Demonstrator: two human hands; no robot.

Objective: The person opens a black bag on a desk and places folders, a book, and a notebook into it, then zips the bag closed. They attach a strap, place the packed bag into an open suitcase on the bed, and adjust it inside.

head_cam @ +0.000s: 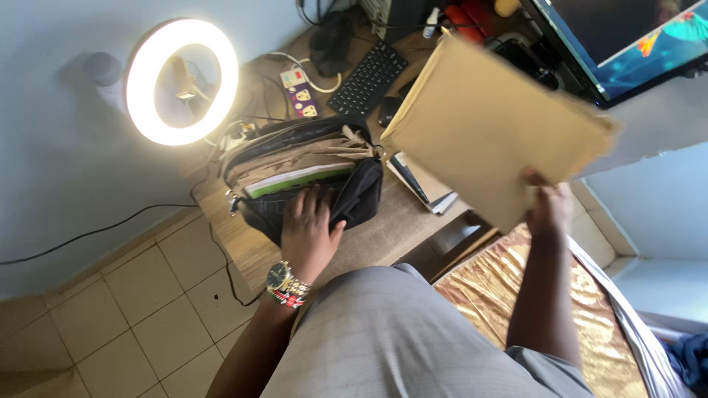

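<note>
Ring light (181, 81) lit at far left, by the wall. Left hand (310, 228) lies flat on black bag (346, 199), fingers spread across its front edge, nothing gripped; bag stands open on wooden desk (383, 239), papers showing inside. Keyboard (367, 77) behind. Right hand (549, 206) clenched on lower corner of brown envelope (490, 125), held raised above the desk, thumb on its face, well apart from the bag.

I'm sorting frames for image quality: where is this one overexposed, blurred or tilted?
Head view: the glowing ring light is blown out to white; the large tan paper envelope in the right hand is motion-blurred; the left hand on the open black bag is sharp; the whole scene sits tilted.
</note>
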